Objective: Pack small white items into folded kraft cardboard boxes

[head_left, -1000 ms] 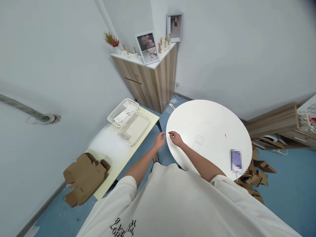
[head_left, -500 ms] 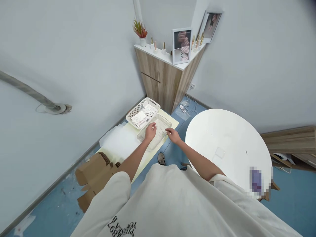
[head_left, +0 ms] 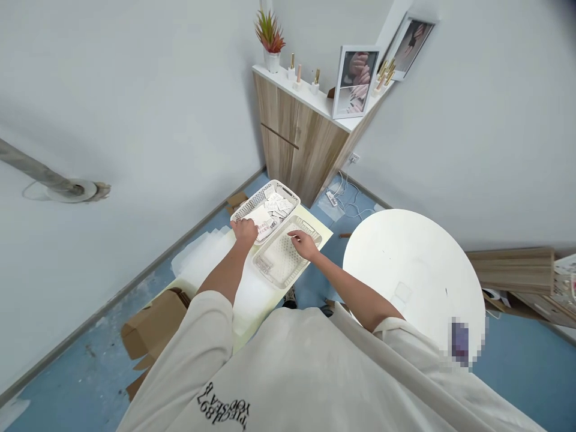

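Observation:
My left hand (head_left: pixel 245 231) is over the near left corner of a white perforated basket (head_left: pixel 246 207), its thumb and fingers apart. Inside that basket lie a larger white sheet or pack with pink marks (head_left: pixel 261 219) and many small white printed packets (head_left: pixel 278 204). My right hand (head_left: pixel 305 245) hovers above a second white basket (head_left: pixel 281 282), palm down, fingers loosely bent and a little apart; I see nothing held in them. In this second basket, a small printed packet (head_left: pixel 264 265) rests at the left end.
Both baskets stand on a pale yellow board (head_left: pixel 321 227). White wrapping (head_left: pixel 202 255) and cardboard boxes (head_left: pixel 155 321) lie to the left. A round white table (head_left: pixel 414 258) is at right. Ahead stands a wooden cabinet (head_left: pixel 292 144); a power strip (head_left: pixel 332 198) lies on the floor.
My left hand has moved left, from above the second basket to the corner of the packet-filled one. My right hand has shifted slightly left over the second basket. The view has turned a little.

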### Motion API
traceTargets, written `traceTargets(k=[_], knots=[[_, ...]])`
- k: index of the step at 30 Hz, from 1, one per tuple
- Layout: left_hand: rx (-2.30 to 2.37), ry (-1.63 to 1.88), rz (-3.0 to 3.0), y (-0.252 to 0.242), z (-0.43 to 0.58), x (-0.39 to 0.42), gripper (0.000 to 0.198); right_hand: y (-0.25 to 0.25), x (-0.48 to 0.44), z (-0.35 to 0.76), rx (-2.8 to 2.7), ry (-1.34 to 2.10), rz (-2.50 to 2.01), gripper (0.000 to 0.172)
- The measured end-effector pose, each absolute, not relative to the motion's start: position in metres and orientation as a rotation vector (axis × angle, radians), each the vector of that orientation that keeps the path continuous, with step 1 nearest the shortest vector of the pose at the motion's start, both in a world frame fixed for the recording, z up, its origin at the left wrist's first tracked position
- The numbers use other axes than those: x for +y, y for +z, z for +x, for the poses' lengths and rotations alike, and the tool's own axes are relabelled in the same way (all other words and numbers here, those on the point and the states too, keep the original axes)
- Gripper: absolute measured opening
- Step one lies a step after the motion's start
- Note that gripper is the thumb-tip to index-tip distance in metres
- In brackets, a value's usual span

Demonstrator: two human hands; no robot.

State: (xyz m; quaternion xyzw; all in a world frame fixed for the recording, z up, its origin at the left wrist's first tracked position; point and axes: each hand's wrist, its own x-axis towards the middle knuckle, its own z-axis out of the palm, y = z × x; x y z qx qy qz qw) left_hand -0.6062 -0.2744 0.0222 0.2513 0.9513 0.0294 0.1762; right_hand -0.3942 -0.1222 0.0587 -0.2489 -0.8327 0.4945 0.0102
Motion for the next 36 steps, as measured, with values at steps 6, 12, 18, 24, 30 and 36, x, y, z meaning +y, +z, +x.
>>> traceTargets(k=[6, 12, 18, 24, 30, 36], knots=[[2.684, -0.079, 0.749, 0.016, -0.617, -0.266, 0.037, 0.056, -0.116, -0.4, -2.603, 1.58, -0.811, 0.033], [2.687, 0.092, 0.648, 0.014, -0.618, -0.264, 0.047, 0.054, -0.112, -0.399, -2.619, 1.595, -0.83, 0.033], [2.649, 0.589, 0.492, 0.028, -0.608, -0.258, 0.05, 0.049, -0.113, -0.399, -2.609, 1.578, -0.841, 0.032], [1.911, 1.363, 0.405, 0.046, -0.567, -0.227, 0.045, 0.05, -0.103, -0.398, -2.406, 1.572, -0.925, 0.031], [1.282, 1.369, 0.436, 0.058, -0.501, -0.194, 0.04, 0.05, -0.073, -0.363, -2.055, 1.743, -1.131, 0.036], [1.316, 1.28, 0.435, 0.043, -0.432, -0.152, 0.05, 0.047, -0.043, -0.281, -1.833, 1.651, -1.29, 0.04]])
